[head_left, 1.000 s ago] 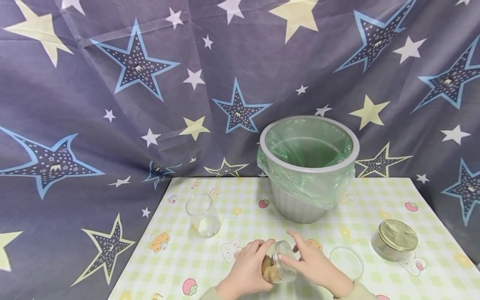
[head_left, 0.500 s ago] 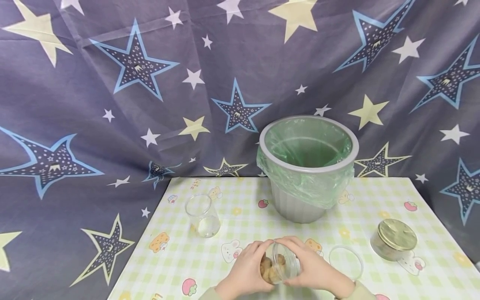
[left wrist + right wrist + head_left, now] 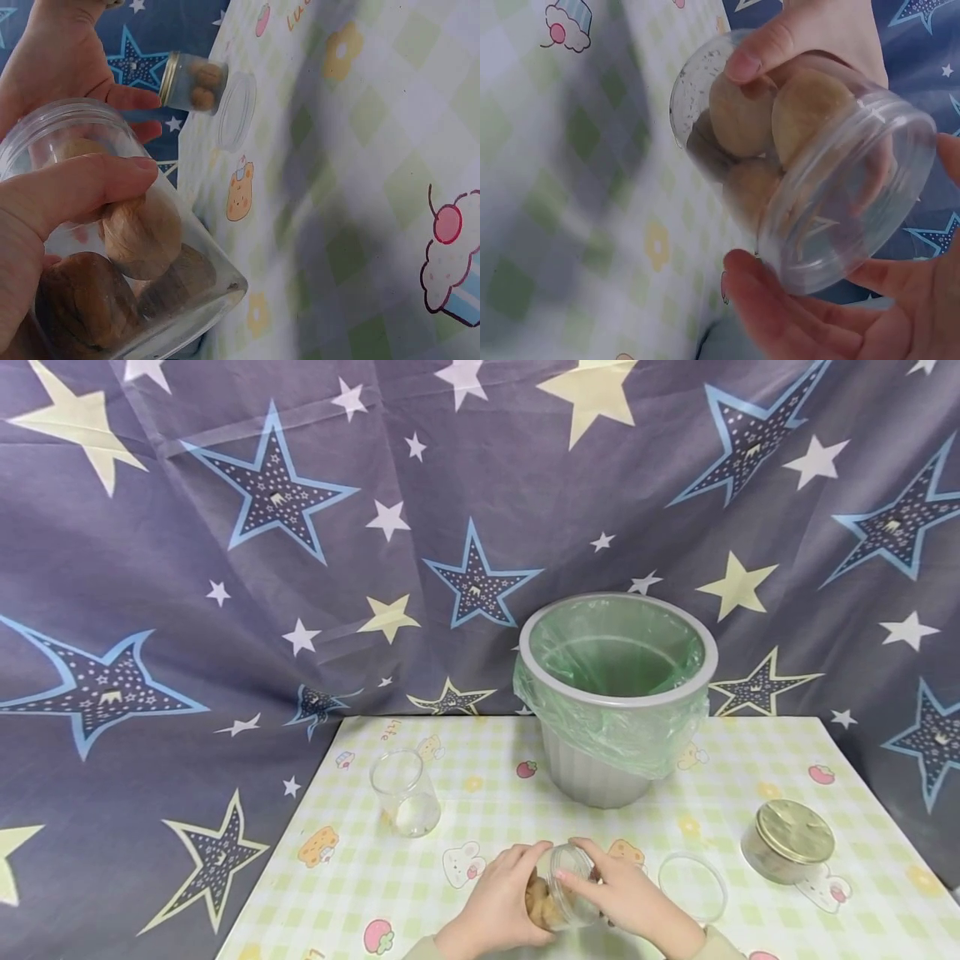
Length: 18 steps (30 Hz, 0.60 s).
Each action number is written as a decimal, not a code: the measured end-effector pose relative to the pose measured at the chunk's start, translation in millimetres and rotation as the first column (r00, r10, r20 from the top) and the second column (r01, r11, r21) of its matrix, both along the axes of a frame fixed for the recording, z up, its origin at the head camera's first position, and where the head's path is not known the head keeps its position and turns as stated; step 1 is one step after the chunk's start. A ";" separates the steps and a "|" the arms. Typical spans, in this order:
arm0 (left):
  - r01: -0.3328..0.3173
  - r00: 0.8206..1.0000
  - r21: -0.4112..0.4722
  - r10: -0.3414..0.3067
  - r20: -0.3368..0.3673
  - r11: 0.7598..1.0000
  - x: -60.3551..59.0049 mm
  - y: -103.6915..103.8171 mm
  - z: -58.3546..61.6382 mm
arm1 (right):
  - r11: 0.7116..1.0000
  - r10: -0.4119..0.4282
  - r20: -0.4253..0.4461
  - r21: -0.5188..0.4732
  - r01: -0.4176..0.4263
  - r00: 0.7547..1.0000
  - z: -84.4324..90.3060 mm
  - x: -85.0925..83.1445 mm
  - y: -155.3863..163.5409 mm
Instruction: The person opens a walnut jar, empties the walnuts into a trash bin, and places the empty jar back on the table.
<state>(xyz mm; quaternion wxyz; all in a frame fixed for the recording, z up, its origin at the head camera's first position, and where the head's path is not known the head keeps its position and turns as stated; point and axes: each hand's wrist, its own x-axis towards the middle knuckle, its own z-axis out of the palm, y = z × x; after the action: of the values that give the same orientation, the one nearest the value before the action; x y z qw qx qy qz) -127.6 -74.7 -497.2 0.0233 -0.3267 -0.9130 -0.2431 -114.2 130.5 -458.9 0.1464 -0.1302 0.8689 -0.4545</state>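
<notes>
A clear plastic jar point(image 3: 564, 887) with several round brown pieces inside lies tilted on its side just above the table's front edge, its mouth uncovered. My left hand point(image 3: 508, 887) grips its base end, thumb point(image 3: 82, 191) laid across the wall. My right hand point(image 3: 603, 892) wraps the mouth end, with its fingers point(image 3: 776, 311) cupped under the rim. The right wrist view shows the jar point(image 3: 802, 161) close up, and the left wrist view shows its base point(image 3: 112, 255).
A grey bin point(image 3: 600, 777) lined with a green bag stands at the back centre. An empty clear jar point(image 3: 406, 793) stands at the left. A loose clear lid point(image 3: 692, 887) lies right of my hands, and beyond it is a gold-lidded jar point(image 3: 787, 842). The checked tablecloth point(image 3: 480, 802) covers the table.
My right hand's raised fingers have come down and closed round the jar's mouth end. The jar stays between both hands, barely shifted.
</notes>
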 end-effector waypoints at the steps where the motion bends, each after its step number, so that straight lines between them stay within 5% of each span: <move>1: 0.001 1.000 -0.003 -0.001 0.005 1.000 0.2 0.5 -0.2 | 1.000 -0.002 0.006 -0.006 0.002 1.000 -0.3 0.4 -0.8; 8: 0.004 1.000 -0.018 -0.003 0.029 1.000 -0.1 -0.7 -1.8 | 0.998 0.067 -0.106 0.028 -0.064 0.992 -1.4 0.6 2.4; 15: 0.005 0.998 -0.001 -0.005 0.055 1.000 -1.3 -1.2 -1.8 | 0.971 0.215 -0.348 -0.020 -0.237 0.913 -7.9 -0.3 7.8; 18: 0.003 0.999 0.002 -0.003 0.043 1.000 -1.4 0.5 -0.4 | 0.981 0.165 -0.318 -0.042 -0.188 0.933 -7.1 0.0 6.8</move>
<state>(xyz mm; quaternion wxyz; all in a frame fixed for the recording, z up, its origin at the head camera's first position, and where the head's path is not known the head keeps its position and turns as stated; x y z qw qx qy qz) -129.0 -74.2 -497.6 0.0036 -0.3227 -0.9127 -0.2507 -114.2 137.3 -466.0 0.0420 -0.2833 0.8491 -0.4439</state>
